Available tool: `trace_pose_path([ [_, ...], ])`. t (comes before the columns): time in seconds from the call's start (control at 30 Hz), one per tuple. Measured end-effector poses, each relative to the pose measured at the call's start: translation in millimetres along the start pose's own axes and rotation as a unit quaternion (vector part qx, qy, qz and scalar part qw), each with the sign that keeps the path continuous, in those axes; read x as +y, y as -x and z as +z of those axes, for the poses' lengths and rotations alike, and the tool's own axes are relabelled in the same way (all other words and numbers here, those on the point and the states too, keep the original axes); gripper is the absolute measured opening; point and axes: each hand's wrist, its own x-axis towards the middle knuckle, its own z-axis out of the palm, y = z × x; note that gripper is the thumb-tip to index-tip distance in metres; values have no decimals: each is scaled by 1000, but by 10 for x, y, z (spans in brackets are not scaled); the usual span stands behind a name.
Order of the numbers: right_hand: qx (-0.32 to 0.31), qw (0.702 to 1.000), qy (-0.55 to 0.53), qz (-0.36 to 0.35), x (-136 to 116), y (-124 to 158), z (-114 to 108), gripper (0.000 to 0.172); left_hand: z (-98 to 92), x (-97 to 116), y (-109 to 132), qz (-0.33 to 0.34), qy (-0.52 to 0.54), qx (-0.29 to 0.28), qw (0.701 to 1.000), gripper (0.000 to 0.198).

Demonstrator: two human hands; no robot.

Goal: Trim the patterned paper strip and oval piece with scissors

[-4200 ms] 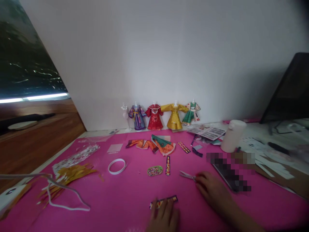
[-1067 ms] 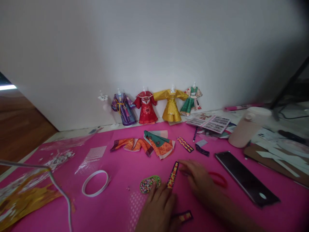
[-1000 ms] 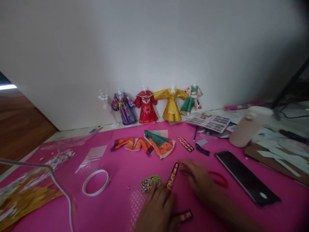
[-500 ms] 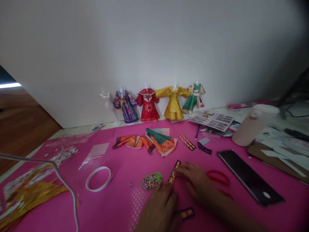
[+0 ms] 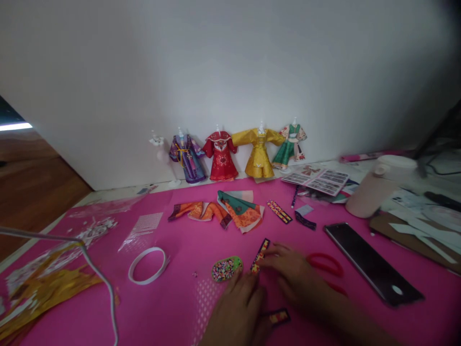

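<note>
A narrow patterned fabric strip (image 5: 264, 247), yellow and red with a dark border, lies slantwise on the pink mat. My right hand (image 5: 293, 271) has its bent fingers pressed on the strip's right edge. At the strip's lower end is my left hand (image 5: 236, 305), fingers curled and close together, thumb hidden. Just beyond the left fingertips sits a green oval dish (image 5: 226, 269) full of small multicoloured beads. A second patterned strip (image 5: 279, 317) lies below, partly hidden by my left hand. Red-handled scissors (image 5: 326, 263) lie behind my right forearm, partly covered.
Dressed miniature stands, including a red gown (image 5: 220, 156), line the wall. Orange and green doll clothes (image 5: 241, 214) lie ahead. A white tape ring (image 5: 147, 265) and cable (image 5: 97, 269) are left; a black phone (image 5: 370, 264) and pale bottle (image 5: 378, 187) are right.
My right fingers have shifted very slightly on the strip. My left hand stays almost in place, and the objects around have not moved.
</note>
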Motion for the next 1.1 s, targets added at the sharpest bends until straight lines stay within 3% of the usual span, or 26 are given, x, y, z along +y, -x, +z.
trace_pose_path([
  [0.27,-24,1000,15,-5,18,-5,-7,46,-47,20,-44,1,9,-3,1000,38],
  [0.63,-87,991,89,53,-50,-40,59,63,60,-2,56,7,-20,-1,1000,38],
  [0.87,-102,988,97,69,-14,-39,76,60,41,-108,64,16,-55,-36,998,38],
  [1.1,-102,987,99,78,-5,-39,75,58,102,-201,96,51,-96,-10,994,40],
])
